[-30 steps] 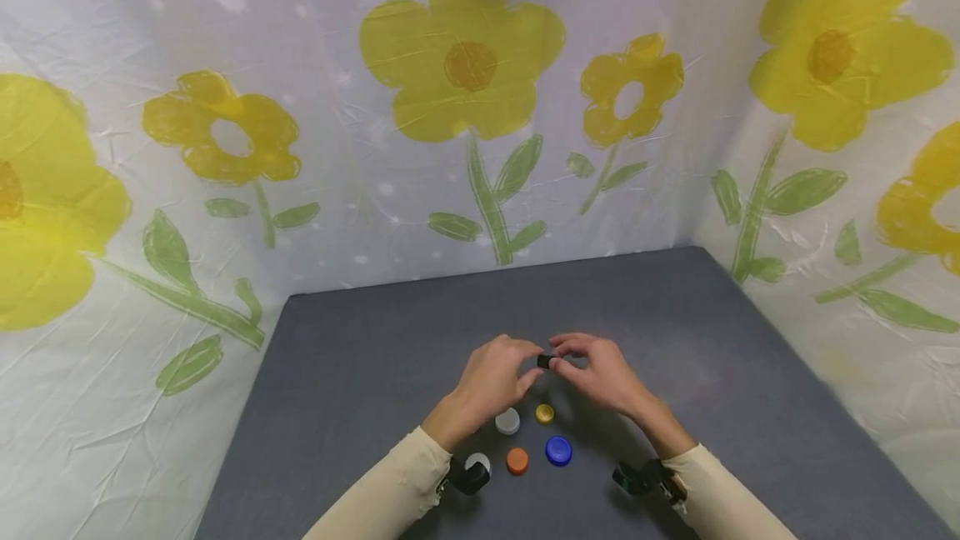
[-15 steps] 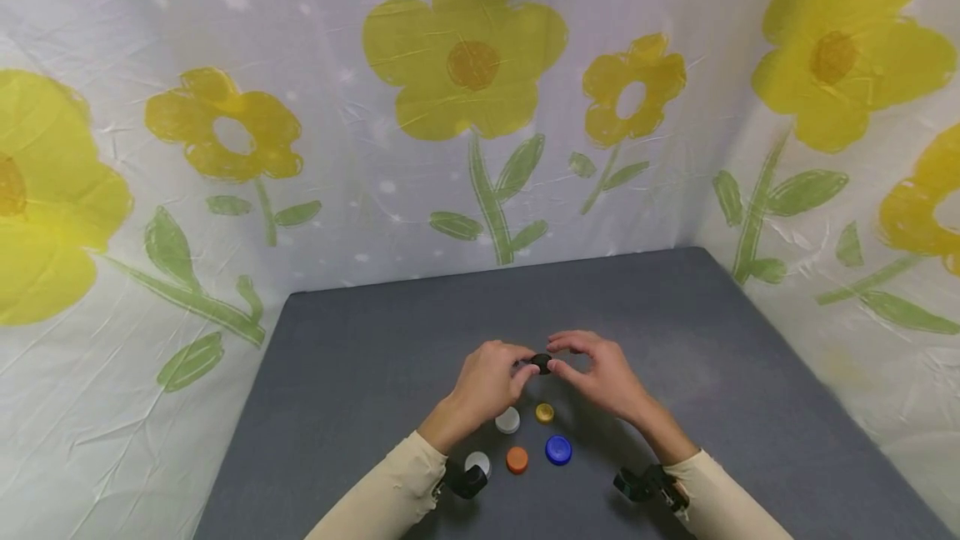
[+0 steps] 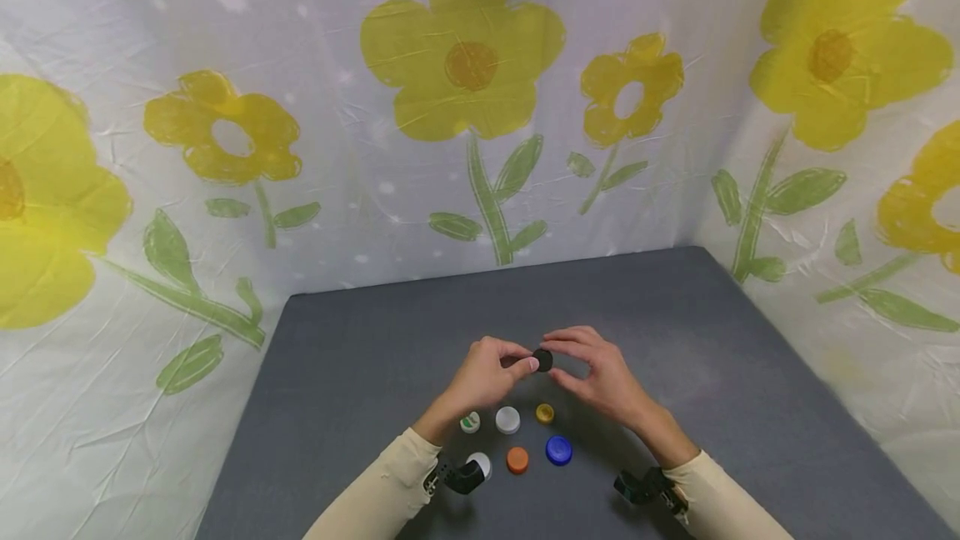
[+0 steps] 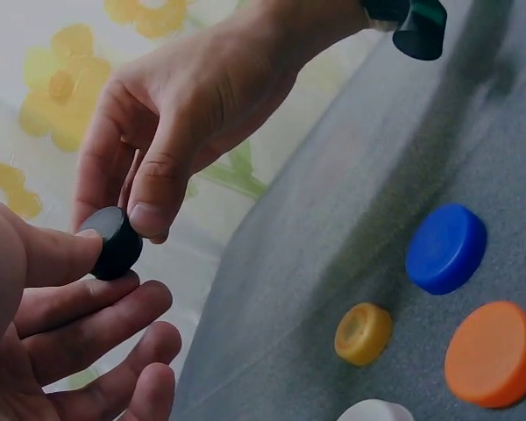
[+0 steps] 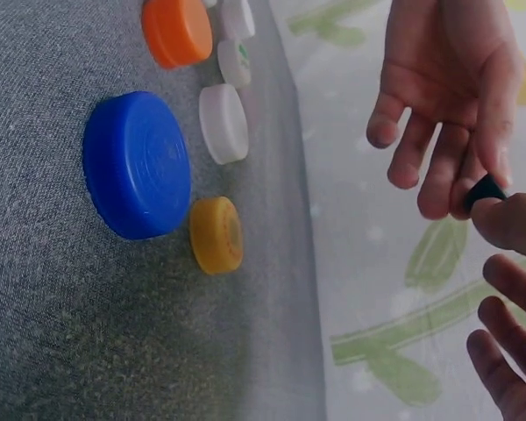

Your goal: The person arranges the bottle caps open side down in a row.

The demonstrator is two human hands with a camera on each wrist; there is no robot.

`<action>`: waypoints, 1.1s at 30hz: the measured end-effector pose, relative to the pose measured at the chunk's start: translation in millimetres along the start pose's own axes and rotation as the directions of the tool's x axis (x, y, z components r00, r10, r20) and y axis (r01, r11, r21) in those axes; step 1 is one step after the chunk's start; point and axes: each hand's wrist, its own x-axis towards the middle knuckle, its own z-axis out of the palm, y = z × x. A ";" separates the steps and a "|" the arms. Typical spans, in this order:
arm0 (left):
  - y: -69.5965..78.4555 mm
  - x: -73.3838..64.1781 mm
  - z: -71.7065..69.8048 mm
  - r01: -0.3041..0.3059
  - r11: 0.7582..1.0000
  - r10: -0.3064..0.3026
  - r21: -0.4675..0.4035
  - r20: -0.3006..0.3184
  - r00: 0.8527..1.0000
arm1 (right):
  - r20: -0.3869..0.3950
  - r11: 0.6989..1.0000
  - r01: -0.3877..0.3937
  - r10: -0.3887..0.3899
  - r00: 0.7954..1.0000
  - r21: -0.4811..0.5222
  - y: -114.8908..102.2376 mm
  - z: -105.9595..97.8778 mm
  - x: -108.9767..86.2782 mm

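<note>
A small black bottle cap (image 3: 543,360) is held in the air above the table. My left hand (image 3: 480,375) pinches its left edge between thumb and index finger, the other fingers loosely bent below. My right hand (image 3: 603,373) comes from the right, and its thumb meets the cap's rim in the left wrist view, where the black cap (image 4: 116,246) shows a flat face and a thick side. The right index finger lies partly behind it. In the right wrist view the right thumb covers part of the black cap (image 5: 484,191).
On the grey table (image 3: 360,373) below lie a yellow cap (image 3: 544,413), a blue cap (image 3: 558,450), an orange cap (image 3: 517,460), a white cap (image 3: 507,420) and a green-marked white cap (image 3: 470,422). The left wrist camera partly hides another white cap (image 3: 480,465). Flowered curtains surround the table.
The black cap has turned from edge-on to showing its round face. My left hand has shifted slightly left and rolled, uncovering the green-marked white cap. The caps on the table stay put.
</note>
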 end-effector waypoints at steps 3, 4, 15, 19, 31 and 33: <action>-0.1 0.7 0.6 -0.007 1.000 0.007 0.019 0.008 1.000 | 0.008 1.000 0.007 -0.007 1.000 -0.008 0.2 -1.2 -0.1; -0.3 1.0 1.0 -0.013 1.000 0.013 0.027 0.009 1.000 | 0.012 1.000 0.004 -0.004 1.000 -0.014 0.2 -1.8 -0.1; 6.2 3.5 3.9 -0.208 0.966 0.222 0.156 -0.080 0.972 | 0.002 0.996 -0.060 0.060 0.998 -0.059 0.2 -10.1 0.5; 10.0 5.8 4.6 -0.287 0.932 0.309 0.220 -0.073 0.948 | -0.006 0.995 -0.079 0.079 0.997 -0.056 -1.1 -15.4 1.3; 27.0 17.1 10.7 -0.319 0.852 0.372 0.416 -0.051 0.927 | -0.066 0.987 -0.131 0.125 0.990 -0.089 -1.0 -34.7 0.7; 28.9 20.3 12.9 -0.319 0.847 0.369 0.426 -0.039 0.929 | -0.065 0.987 -0.123 0.117 0.991 -0.101 -0.3 -38.4 0.4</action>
